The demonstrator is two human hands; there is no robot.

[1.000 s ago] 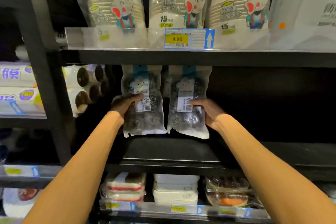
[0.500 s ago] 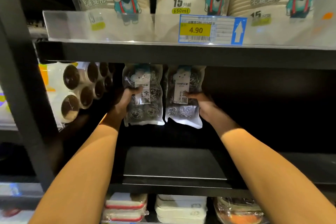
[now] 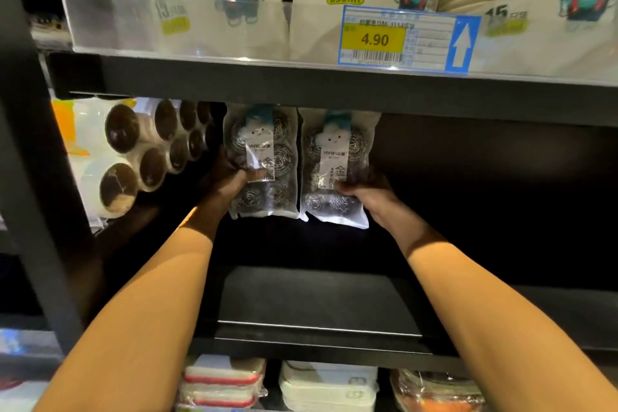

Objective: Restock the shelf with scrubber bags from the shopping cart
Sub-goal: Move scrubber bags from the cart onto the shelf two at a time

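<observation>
From the head camera, the left hand [image 3: 230, 182] grips a clear plastic bag of steel-wire scrubbers with a white label [image 3: 267, 157], thumb across its front and fingers wrapped behind. The right hand [image 3: 364, 192] pinches a second, matching scrubber bag [image 3: 337, 170] the same way. Both bags stand upright, side by side and nearly touching, inside the dark bay between the black metal shelf board [image 3: 317, 298] and the upper shelf's edge [image 3: 301, 90]. Whether their bottoms rest on anything cannot be told. A yellow 4.90 price tag [image 3: 401, 38] sits above, and white wrapped rolls [image 3: 147, 150] lie to the left.

Both hands, left [image 3: 230, 182] and right [image 3: 364, 194], each grip a scrubber bag [image 3: 264, 160] upright in the shelf [image 3: 317, 298].
</observation>
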